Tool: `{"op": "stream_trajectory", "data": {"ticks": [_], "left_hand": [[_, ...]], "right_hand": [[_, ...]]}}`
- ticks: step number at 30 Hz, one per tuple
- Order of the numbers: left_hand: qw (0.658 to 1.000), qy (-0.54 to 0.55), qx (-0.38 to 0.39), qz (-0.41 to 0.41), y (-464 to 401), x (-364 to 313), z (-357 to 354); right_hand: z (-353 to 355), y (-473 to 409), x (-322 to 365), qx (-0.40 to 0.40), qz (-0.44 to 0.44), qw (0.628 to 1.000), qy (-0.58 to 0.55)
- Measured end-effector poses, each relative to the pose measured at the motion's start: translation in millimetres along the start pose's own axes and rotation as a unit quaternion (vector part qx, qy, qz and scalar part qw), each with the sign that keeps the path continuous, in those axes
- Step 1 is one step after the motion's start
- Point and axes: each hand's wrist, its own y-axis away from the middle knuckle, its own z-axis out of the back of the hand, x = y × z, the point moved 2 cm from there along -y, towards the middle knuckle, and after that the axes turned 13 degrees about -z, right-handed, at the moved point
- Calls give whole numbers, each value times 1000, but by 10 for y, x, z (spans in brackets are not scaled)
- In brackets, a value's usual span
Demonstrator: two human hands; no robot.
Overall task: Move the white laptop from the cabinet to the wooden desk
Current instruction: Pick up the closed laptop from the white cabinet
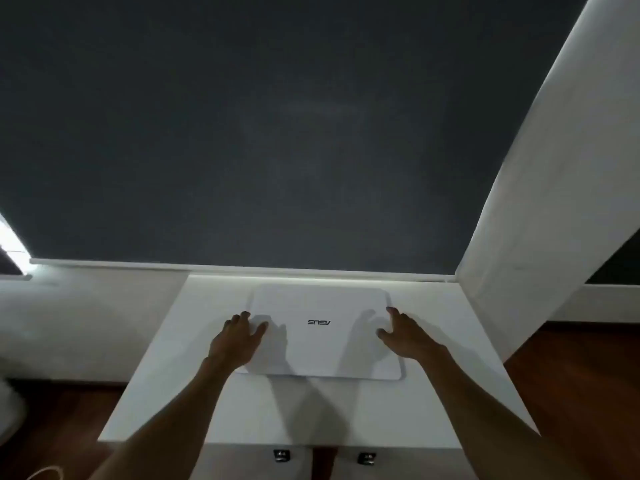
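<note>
We see the white laptop (pixel 325 332) lying closed and flat on the white cabinet (pixel 450 375), just below the middle of the frame. Its lid is smooth and matte, a rounded-corner rectangle with a dark logo at its centre, upside down from our view. Our left hand (pixel 239 342) rests on the lid's left edge, fingers spread and curling over the side, thumb lying on top. Our right hand (pixel 408 336) sits at the lid's right side, fingers splayed, thumb on the surface. Neither grip is clenched; both are loose and flat against the laptop, which is not lifted. The cabinet top is plain, smooth and rectangular, with two small metal handles (pixel 282 455) at the bottom of the frame. Behind it hangs a dark grey textured blind (pixel 277 133); a white pillar (pixel 540 168) rises at right, over reddish wooden floor (pixel 571 393).
</note>
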Motion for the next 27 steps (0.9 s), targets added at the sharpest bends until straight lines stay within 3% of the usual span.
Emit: {"op": "stream_trajectory", "data": {"ticks": [5,10,16,23,27], "left_hand": [[997,27,19,70,-106,140,-221],[988,86,4,125,-230,132,-300],[980,126,15,154,-280,230,-202],[988,80,-32,128,-109,225,-120],[988,96,-94,74,-71,-15,150]], "right_hand": [[-193,-112,-77,24,-85,996,-7],[-234,-156,43,43,-153,974,-163],[-350,-183,-27,84,-193,945,-252],[-510,81,-41,-10,-186,941,-284],[-442,339,-58,-64,-154,909,-383]]}}
